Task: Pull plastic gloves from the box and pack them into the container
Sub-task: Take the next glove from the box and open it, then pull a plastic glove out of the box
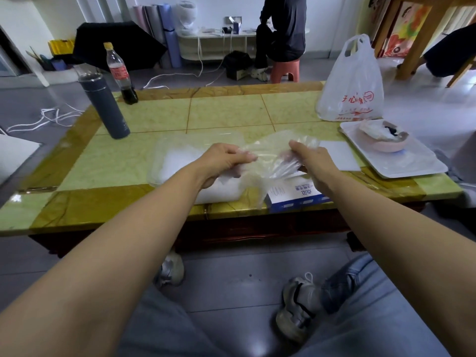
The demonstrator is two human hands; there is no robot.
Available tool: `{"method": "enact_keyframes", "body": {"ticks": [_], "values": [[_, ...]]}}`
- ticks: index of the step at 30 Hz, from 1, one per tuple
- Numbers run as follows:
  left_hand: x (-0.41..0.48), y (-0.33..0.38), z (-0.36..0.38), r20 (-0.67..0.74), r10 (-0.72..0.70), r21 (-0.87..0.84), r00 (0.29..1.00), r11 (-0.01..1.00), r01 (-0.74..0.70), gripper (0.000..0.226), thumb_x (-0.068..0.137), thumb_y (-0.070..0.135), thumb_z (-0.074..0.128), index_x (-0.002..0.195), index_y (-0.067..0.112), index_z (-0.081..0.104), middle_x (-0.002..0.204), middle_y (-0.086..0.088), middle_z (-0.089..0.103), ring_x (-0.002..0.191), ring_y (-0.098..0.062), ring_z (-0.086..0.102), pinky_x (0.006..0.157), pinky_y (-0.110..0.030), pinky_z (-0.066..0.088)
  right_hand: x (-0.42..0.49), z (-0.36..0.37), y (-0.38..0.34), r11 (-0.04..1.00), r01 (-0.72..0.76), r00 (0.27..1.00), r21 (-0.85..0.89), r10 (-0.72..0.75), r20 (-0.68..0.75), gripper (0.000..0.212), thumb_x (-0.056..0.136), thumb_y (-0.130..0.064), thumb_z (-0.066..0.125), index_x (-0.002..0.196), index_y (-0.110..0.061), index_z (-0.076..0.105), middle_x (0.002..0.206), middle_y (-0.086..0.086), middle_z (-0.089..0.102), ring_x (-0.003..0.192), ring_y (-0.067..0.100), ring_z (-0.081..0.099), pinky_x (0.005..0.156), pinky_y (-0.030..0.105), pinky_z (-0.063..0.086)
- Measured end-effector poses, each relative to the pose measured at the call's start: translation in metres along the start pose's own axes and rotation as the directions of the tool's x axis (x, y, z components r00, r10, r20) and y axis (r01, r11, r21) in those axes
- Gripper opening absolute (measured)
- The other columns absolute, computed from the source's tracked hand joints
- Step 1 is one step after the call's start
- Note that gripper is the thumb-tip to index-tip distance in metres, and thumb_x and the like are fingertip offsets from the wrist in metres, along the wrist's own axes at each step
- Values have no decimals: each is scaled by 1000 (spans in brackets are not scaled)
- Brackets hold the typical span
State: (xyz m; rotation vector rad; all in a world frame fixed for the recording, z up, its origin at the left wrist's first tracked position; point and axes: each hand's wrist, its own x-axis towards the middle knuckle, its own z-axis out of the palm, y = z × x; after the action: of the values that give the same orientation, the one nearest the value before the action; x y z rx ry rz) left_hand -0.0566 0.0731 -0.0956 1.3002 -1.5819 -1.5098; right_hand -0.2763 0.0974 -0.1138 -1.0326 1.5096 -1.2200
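Presently both hands are up over the table (pixel 226 112). Left hand (pixel 226 161) pinches one end of a clear plastic glove (pixel 273 155), thumb on top; right hand (pixel 311 161) grips the other end, fingers curled. Glove is stretched between them, above the translucent container (pixel 175 161) and the blue-and-white box (pixel 296 197), which sits just right of it at the near edge. Dark flask (pixel 108 109) and cola bottle (pixel 121 73) far left; white bag (pixel 353 86) and tray (pixel 412 163) right.
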Motion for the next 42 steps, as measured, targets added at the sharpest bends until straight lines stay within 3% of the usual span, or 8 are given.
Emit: {"method": "enact_keyframes", "body": {"ticks": [5,10,13,17,22,28,33,42], "values": [[0,8,-41,-239,33,-99,970,993,-58,12,87,15,65,75,14,69,82,-3,67,79,-17,60,81,-33,51,3,42,-21,999,45,998,14,-45,47,27,90,-33,65,72,-14,66,76,0,68,75,8,63,77,18,43],[1,2,-69,-426,6,-231,905,966,-115,17,95,11,47,81,13,56,61,-2,67,50,-10,62,53,-24,49,16,88,-28,989,141,983,41,-145,112,29,92,-26,65,78,-2,71,74,11,68,65,14,63,68,30,51],[15,-14,-82,-612,41,-29,790,997,-74,21,101,22,39,98,9,56,71,-5,57,52,-17,56,46,-25,43,26,118,-25,989,144,988,-45,-141,61,32,94,-24,63,78,3,67,54,6,59,42,8,50,43,23,41],[29,-35,-98,-721,178,375,669,913,161,34,104,30,31,106,8,56,95,-6,57,82,-21,52,69,-29,36,40,148,-16,959,156,987,-238,-159,9,29,93,-27,61,71,-9,69,43,0,52,38,12,47,46,25,42],[41,-56,-113,-627,191,582,755,759,291,35,105,31,28,110,7,53,95,-10,58,81,-26,49,67,-33,34,66,135,-15,905,135,976,-404,-193,-106,25,91,-30,57,77,-13,70,57,2,63,59,21,59,71,40,52],[66,-65,-96,-464,159,716,872,647,263,38,105,33,25,113,5,51,103,-17,62,79,-28,46,65,-34,33,75,139,-32,891,351,926,-289,-376,-36,16,92,-15,56,93,-12,72,76,-6,63,70,6,58,67,22,47],[78,-74,-93,-447,107,745,888,594,304,32,104,31,28,108,9,51,105,-16,62,82,-30,49,65,-33,33,71,165,-13,940,67,905,-334,83,416,20,93,-13,59,98,3,70,85,13,67,66,14,57,62,24,50],[66,-61,-102,-343,129,853,930,458,251,42,91,35,57,125,12,47,121,-12,52,109,-30,50,83,-36,42,82,187,15,750,-57,833,-659,399,383,33,99,-6,44,126,6,57,96,13,58,83,22,53,71,30,48]]}}
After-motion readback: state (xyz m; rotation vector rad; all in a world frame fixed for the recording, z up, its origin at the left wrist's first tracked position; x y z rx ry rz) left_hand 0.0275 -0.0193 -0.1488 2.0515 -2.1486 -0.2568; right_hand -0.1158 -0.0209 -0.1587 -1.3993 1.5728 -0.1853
